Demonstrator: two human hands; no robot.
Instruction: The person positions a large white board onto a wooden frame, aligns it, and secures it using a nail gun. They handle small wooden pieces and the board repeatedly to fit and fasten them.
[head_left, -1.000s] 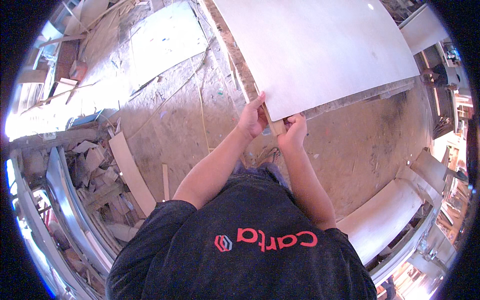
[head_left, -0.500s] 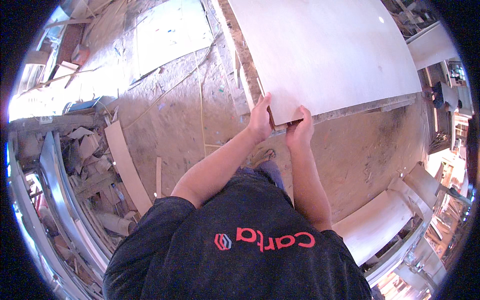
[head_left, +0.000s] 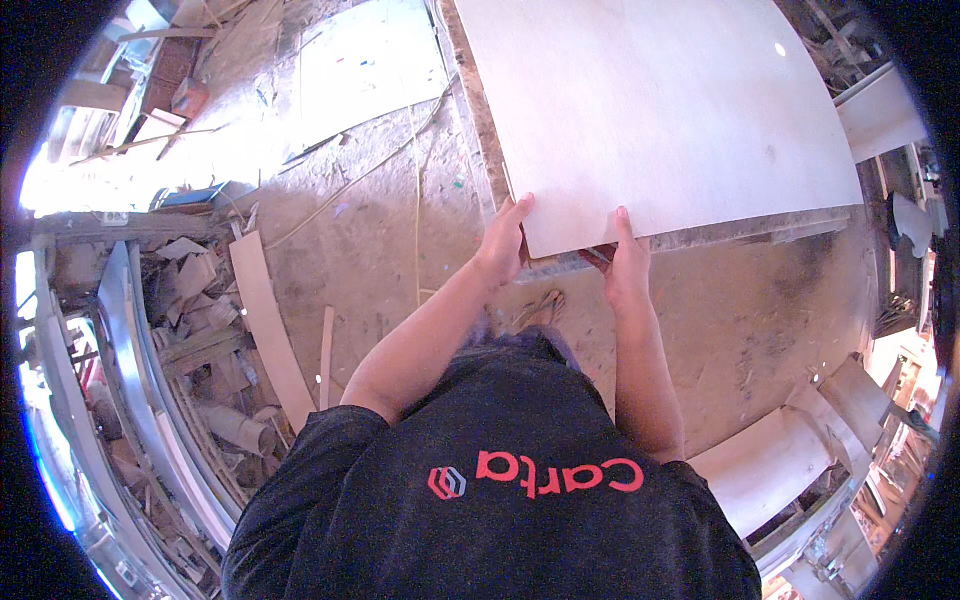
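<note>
A large pale plywood sheet lies on a rough wooden workbench, its near left corner toward me. At the left edge of that corner, my left hand grips the sheet, thumb on top and fingers out of sight beneath. My right hand holds the near edge a short way to the right, its thumb on the upper face and its fingers curled under. A dark gap shows below the sheet between my hands.
Offcuts and scrap wood fill a frame on the left. A long board lies beside it. Another pale sheet rests on the floor at the far left, with a cable near it. More panels lie at the lower right.
My left hand has shifted slightly left along the corner, and my right hand slightly right, so they are farther apart. Both still hold the sheet. The whole view has shifted a little.
</note>
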